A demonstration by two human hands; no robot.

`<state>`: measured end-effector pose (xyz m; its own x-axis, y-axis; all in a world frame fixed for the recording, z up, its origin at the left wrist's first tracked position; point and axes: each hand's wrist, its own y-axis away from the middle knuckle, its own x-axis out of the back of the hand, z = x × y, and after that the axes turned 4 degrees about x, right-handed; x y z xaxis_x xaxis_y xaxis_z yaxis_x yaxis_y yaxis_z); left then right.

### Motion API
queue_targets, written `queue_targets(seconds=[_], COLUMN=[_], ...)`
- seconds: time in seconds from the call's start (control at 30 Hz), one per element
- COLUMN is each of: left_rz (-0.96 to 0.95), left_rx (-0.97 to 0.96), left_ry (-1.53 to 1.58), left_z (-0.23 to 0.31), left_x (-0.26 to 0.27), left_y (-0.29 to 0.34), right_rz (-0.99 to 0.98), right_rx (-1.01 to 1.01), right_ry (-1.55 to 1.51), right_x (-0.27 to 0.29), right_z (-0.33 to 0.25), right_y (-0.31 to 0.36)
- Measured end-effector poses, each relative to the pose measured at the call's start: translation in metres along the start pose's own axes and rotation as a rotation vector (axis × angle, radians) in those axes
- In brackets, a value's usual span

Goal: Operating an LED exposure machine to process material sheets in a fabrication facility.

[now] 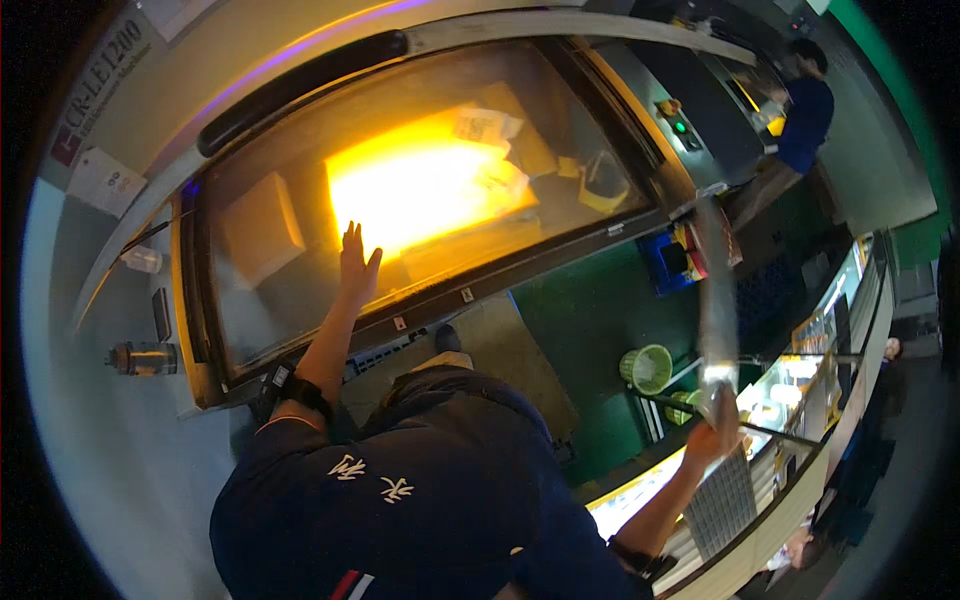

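Observation:
My left hand point(357, 268) is at the lower left of the machine's wide glass window point(275, 325), its fingers stretched out and apart. It appears over the pane; whether it touches the glass cannot be told. Bright yellow light glows behind the window, where a pale box point(262, 230) and some wrapped pieces show dimly. Out to the right, my right hand point(713, 432) is closed round the lower end of a long, pale, translucent strip point(718, 300). The strip points away from me and is blurred, so its kind is unclear.
A lit workbench point(775, 400) with small items runs along the right. A green basket point(646, 369) and a blue crate point(668, 262) are on the green floor. A co-worker point(803, 115) stands at another machine, far right. A dark bottle point(142, 358) is at left.

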<state>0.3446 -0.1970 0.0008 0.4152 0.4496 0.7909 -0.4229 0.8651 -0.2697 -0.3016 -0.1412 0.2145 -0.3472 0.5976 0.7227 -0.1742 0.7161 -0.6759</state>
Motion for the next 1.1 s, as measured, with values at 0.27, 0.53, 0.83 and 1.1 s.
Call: queue_targets(seconds=[0.27, 0.53, 0.83, 1.1], left_rz=[-0.164, -0.230, -0.130, 0.271], left_rx=[-0.218, -0.312, -0.407, -0.255], left_ry=[0.807, 1.119, 1.966, 2.171], left_z=[0.123, 0.174, 0.243, 0.264], left_x=[0.164, 0.256, 0.233, 0.164], left_y=[-0.104, -0.097, -0.117, -0.063], right_rz=[-0.381, -0.801, -0.857, -0.752], right_rx=[0.564, 0.598, 0.539, 0.533], right_ry=[-0.403, -0.337, -0.476, -0.602], right_x=[-0.290, -0.482, -0.547, -0.574], right_z=[-0.129, -0.229, -0.237, -0.210], right_y=[-0.121, -0.112, -0.137, -0.125])
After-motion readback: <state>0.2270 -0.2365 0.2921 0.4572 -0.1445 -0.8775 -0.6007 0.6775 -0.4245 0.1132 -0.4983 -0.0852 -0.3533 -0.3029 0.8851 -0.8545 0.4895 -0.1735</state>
